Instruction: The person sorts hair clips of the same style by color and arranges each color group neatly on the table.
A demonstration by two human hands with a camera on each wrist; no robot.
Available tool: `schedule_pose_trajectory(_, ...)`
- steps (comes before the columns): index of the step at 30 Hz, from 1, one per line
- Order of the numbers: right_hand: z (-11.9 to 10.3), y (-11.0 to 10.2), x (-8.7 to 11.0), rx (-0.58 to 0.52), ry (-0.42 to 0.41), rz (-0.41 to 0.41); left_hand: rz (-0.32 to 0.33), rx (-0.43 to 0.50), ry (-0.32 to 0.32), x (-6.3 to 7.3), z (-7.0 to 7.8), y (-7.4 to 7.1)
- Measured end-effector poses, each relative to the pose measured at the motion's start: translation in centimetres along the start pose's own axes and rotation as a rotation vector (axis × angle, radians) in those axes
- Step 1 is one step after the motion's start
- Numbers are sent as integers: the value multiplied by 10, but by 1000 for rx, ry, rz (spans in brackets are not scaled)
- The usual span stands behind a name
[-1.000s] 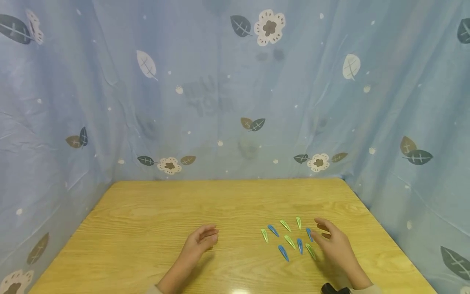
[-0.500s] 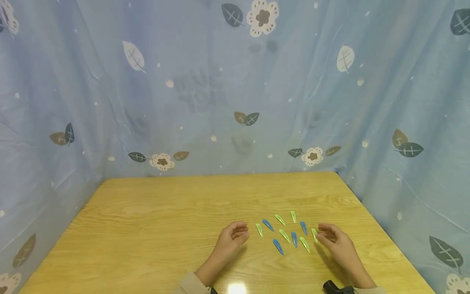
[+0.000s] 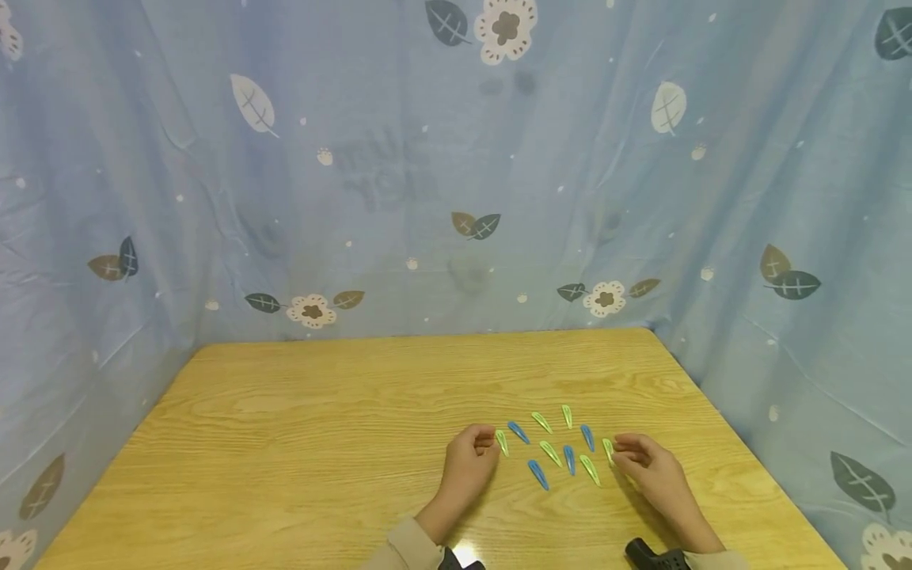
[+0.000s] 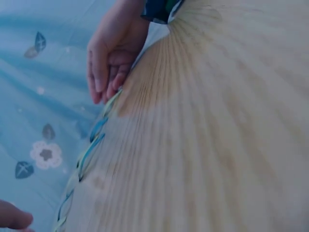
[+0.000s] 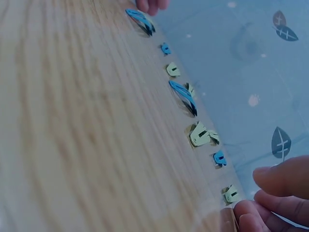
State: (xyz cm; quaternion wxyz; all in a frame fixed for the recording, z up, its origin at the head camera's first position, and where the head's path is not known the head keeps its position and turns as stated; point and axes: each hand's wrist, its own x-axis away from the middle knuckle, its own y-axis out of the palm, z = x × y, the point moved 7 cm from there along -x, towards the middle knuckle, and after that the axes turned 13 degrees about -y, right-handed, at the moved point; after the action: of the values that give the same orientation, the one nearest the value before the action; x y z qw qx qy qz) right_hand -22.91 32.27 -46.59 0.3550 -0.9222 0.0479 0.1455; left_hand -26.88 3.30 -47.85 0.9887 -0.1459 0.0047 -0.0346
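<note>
Nearest to us, at the lower edge of the head view, we see a beige sleeve point(image 3: 413, 544) with a black wrist mount point(image 3: 650, 556) at the other arm, and a patch of glare point(image 3: 466, 553) on the wood. Just beyond, the left hand point(image 3: 466, 467) reaches to the left end of a loose group of ten snap hair clips. Its fingers hang relaxed and slightly bent, the tips right at a lime-green clip point(image 3: 503, 444); we cannot tell whether they touch it. The right hand point(image 3: 659, 475) is at the group's other end, thumb and fingers parted and grasping nothing, just beside another green clip point(image 3: 608, 448).

The clips, six green and four blue, lie singly on the wood-grain counter point(image 3: 299, 435), each a slim teardrop, rounded at one end and tapering to the other, with slots cut in the body. A blue clip point(image 3: 537, 475) lies nearest us; a pale green one point(image 3: 567, 416) lies farthest. In the right wrist view, several show their slotted rounded ends toward us.

Behind the counter hangs a light blue curtain point(image 3: 399, 214), printed with leaves and white flowers.
</note>
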Motion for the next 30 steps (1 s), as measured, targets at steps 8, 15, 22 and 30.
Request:
schedule_pose_trajectory(8, 0, 6, -2, 8, 8, -4, 123, -126, 14, 1, 8, 5)
schedule_pose_trajectory(15, 0, 6, -7, 45, 9, -14, 149, -212, -16, -1, 11, 11)
schedule_pose_trajectory(22, -4, 6, -11, 98, 7, -11, 155, -262, 9, -2, 18, 13)
schedule_pose_trajectory(30, -3, 6, -9, 143, 34, -41, 148, -288, 20, -1, 20, 15)
